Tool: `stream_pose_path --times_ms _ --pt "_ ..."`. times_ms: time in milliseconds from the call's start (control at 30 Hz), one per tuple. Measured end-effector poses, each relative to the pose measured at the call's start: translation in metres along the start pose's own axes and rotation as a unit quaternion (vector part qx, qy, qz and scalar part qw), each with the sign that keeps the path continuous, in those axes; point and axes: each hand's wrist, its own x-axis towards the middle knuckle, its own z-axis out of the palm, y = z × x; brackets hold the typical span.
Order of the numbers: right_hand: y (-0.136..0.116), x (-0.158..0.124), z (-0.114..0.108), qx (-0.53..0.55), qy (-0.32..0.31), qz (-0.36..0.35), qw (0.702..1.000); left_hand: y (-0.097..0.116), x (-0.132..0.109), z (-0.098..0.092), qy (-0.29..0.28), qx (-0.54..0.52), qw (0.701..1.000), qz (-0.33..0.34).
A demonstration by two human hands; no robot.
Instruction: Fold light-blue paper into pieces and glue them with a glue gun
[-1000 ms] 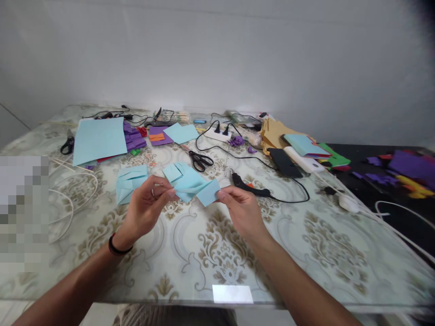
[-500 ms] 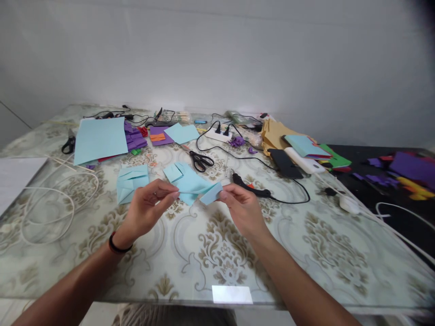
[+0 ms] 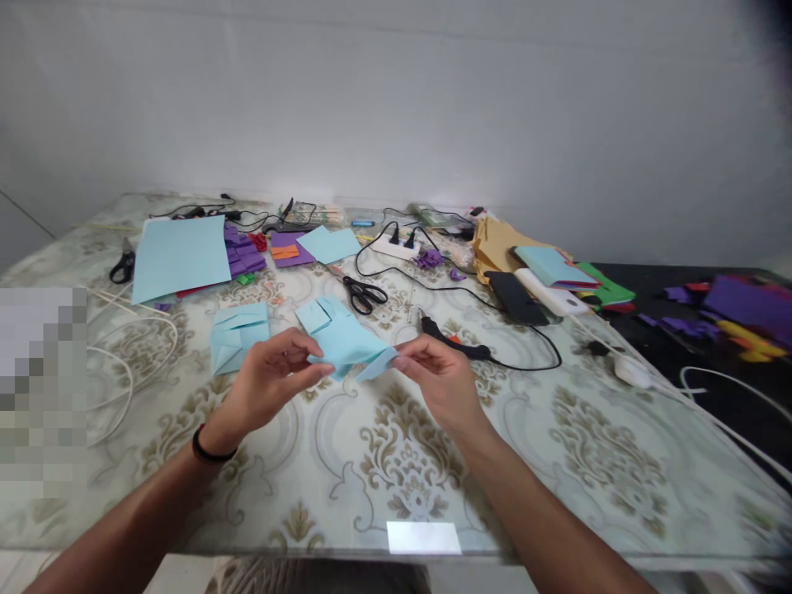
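Observation:
A folded light blue paper (image 3: 374, 363) is stretched between my two hands, just above the table. My left hand (image 3: 281, 367) pinches its left end between thumb and fingers. At the other end, my right hand (image 3: 436, 371) has closed its thumb and fingertips on the paper's corner. Directly behind the held piece lie more light blue papers (image 3: 337, 318), partly overlapped by it in view, so their border is hard to make out. Left of my left hand rests another folded light blue paper (image 3: 238, 330).
Black-handled scissors (image 3: 365, 294) and a black glue gun (image 3: 454, 338) with its cord lie beyond my hands. A white power strip (image 3: 396, 245) stands at the back. Blue sheets (image 3: 181, 260) are at left, a black phone (image 3: 517, 298) at right. White cable (image 3: 129, 379) loops at far left.
The held paper has opened and tilted, showing more of its face. My left fingers have shifted slightly right; my right hand has moved slightly left.

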Motion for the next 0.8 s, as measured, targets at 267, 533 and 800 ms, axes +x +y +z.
stream_pose_path --times_ms 267,533,800 --pt "-0.007 -0.006 0.005 -0.025 -0.055 -0.048 0.997 0.006 -0.007 -0.001 -0.033 0.163 0.982 0.089" --pt "-0.014 -0.009 0.008 -0.012 -0.079 -0.118 0.99 0.016 -0.01 0.003 -0.002 0.21 0.961 0.179" --pt "-0.021 -0.012 0.011 0.002 -0.044 -0.145 0.988 0.017 -0.014 0.001 0.008 0.231 0.959 0.165"
